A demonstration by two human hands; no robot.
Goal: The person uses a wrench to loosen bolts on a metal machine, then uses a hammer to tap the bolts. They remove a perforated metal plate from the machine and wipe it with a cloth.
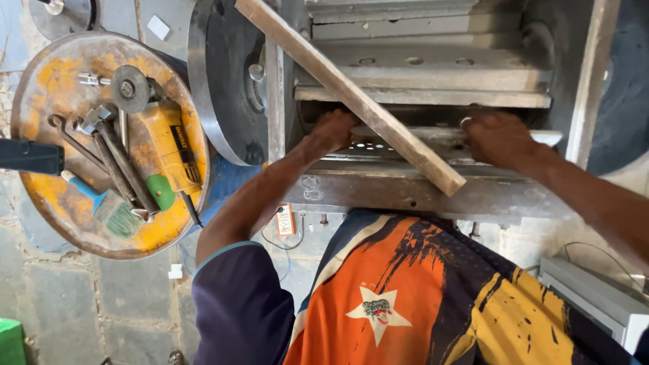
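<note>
Steel machine housing (433, 196) takes both hands: left hand (333, 130), right hand (497, 138)

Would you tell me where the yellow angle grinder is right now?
In the head view, the yellow angle grinder lies on the round yellow drum top at left, beside the wrenches.

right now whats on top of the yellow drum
On the drum: a yellow grinder, wrenches, a blue brush. A dark bar covers its left edge.
</note>
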